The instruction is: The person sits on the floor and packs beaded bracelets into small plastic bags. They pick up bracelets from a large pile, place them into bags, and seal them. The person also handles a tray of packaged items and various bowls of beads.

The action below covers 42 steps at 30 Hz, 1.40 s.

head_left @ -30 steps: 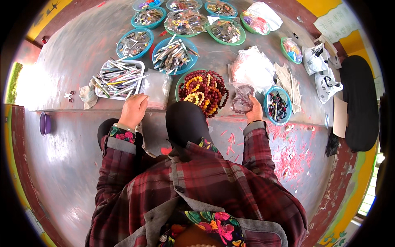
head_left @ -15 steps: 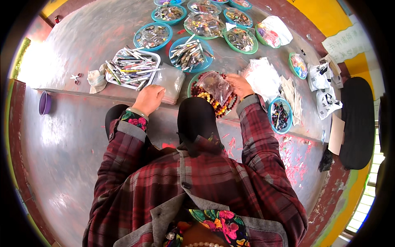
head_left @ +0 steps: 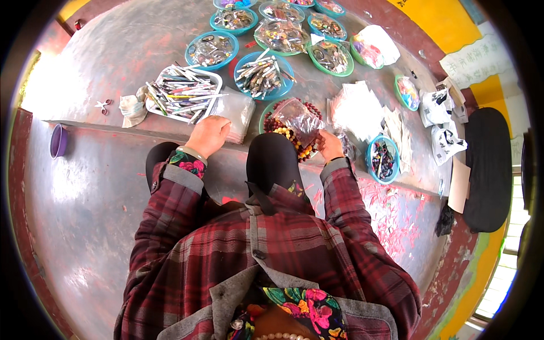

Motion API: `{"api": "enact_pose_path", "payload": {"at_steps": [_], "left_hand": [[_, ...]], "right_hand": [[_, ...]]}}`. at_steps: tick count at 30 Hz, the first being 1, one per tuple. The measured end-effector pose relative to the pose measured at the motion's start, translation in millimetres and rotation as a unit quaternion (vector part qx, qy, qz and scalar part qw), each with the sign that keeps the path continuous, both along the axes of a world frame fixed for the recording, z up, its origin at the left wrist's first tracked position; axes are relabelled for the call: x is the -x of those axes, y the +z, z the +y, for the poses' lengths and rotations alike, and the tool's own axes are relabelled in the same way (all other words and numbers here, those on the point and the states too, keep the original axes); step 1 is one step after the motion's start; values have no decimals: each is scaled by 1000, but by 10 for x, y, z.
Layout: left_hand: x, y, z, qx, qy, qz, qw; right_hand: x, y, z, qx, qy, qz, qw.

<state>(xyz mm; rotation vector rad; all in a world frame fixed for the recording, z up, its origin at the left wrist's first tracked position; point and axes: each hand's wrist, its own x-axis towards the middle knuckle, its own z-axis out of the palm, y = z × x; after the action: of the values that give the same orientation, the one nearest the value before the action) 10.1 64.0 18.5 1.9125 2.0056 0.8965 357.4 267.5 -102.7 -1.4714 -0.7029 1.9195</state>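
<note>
head view: person seated at a grey worktop (head_left: 102, 68), both forearms in plaid sleeves reaching forward
right hand (head_left: 330, 144): fingers pinched on the lower edge of a clear plastic bag (head_left: 298, 118), lifted over the bead bowl
bag: one; sits up and to the left of the right hand, long axis tilted from lower right to upper left; contents blurred, small dark pieces
bead bowl (head_left: 283, 133): one, green rim, red and yellow beads, directly under the bag, partly hidden by the person's dark cap
left hand (head_left: 208, 136): fingers curled together, palm down, resting on a stack of clear bags (head_left: 235, 112) at the worktop edge; clamped on nothing i can make out
nearer hand: right, already touching the bag; left hand well apart, across the cap
white tray (head_left: 182, 93): one, full of pens, just beyond the left hand
round bowls: about nine counted, blue and green, far ones small and hard to separate
scissors (head_left: 102, 105): one small pair, far left
purple cup (head_left: 58, 141): one, on the lower ledge
</note>
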Motion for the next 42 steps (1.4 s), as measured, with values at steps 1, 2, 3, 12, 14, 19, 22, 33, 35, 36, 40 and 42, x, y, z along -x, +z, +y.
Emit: {"api": "enact_pose_path", "payload": {"at_steps": [1, 2, 3, 12, 14, 19, 22, 33, 35, 36, 40, 42], "left_hand": [[-8, -11, -2, -4, 4, -7, 1000], [-7, -13, 1, 1, 4, -2, 1000], [-5, -7, 9, 6, 4, 2, 1000], [-37, 32, -11, 15, 3, 6, 1000], [-42, 47, -13, 18, 1, 11, 1000], [-44, 15, -18, 26, 8, 6, 1000], [-34, 26, -23, 20, 2, 19, 1000], [-22, -36, -14, 18, -6, 44, 999], [-26, -20, -12, 18, -12, 49, 999], [-31, -15, -13, 19, -13, 48, 999], [-29, -18, -18, 15, -21, 47, 999], [-21, -11, -24, 26, -21, 57, 998]], "right_hand": [[74, 12, -5, -4, -17, -39, 999], [76, -35, 20, -8, -23, -39, 999], [77, -101, 40, -12, -28, -39, 999], [309, 363, -204, -364, -5, -272, 891], [363, 434, -248, -437, -6, -370, 820], [470, 588, -390, -492, -22, -437, 753], [447, 608, -374, -504, -31, -421, 753], [346, 970, -281, -420, -12, -290, 860], [338, 985, -248, -419, -1, -309, 854], [279, 898, -179, -428, 6, -333, 840], [160, 879, -157, -458, 3, -406, 791], [91, 869, -150, -433, 6, -409, 803]]}}
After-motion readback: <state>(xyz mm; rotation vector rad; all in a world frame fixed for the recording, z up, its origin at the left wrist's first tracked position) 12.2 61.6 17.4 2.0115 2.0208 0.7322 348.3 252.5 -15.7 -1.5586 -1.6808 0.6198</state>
